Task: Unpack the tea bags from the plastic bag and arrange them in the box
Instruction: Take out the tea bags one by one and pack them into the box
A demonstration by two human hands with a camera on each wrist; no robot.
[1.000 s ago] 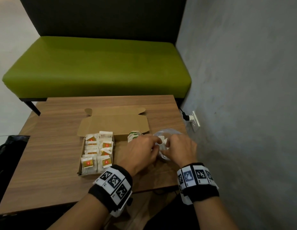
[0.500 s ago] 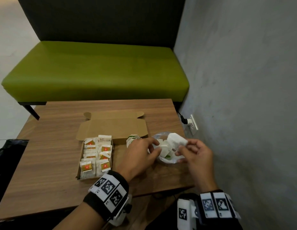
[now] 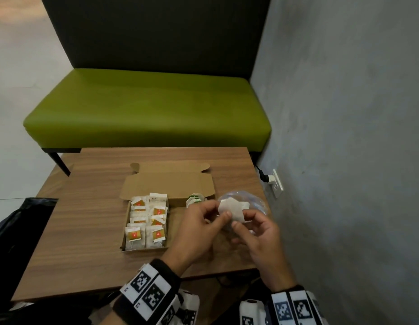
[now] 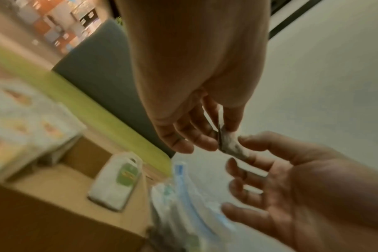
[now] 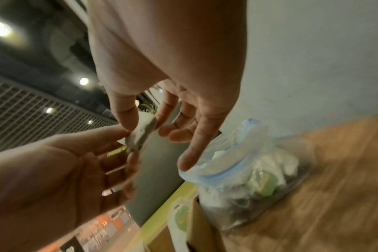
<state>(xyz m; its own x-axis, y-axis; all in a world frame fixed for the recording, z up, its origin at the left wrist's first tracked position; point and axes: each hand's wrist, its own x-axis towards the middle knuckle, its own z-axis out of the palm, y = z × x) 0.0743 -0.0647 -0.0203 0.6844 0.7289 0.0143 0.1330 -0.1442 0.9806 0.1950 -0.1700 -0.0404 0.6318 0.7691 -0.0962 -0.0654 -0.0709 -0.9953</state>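
Observation:
Both hands hold a small stack of white tea bags (image 3: pixel 232 211) above the table, in front of the clear plastic bag (image 3: pixel 255 200). My left hand (image 3: pixel 221 211) pinches the stack's left side between thumb and fingers. The right hand (image 3: pixel 242 221) pinches its lower right side. In the left wrist view the stack (image 4: pixel 231 145) sits between the left hand (image 4: pixel 220 134) and the right hand (image 4: pixel 240 150). The open cardboard box (image 3: pixel 167 184) holds rows of red-tagged tea bags (image 3: pixel 147 221) on its left and green-tagged tea bags (image 3: pixel 194 200) on its right. More tea bags fill the plastic bag (image 5: pixel 248 170).
The wooden table (image 3: pixel 86 231) stands against a grey wall (image 3: pixel 344 160) on the right, with a wall socket (image 3: pixel 275 184) near the plastic bag. A green bench (image 3: pixel 145 109) is behind the table. A dark bag (image 3: pixel 21 221) lies at the left edge.
My right hand drew a stack of tea bags out of the plastic bag and lifted it. The left hand left the bag's mouth and took hold of the stack too.

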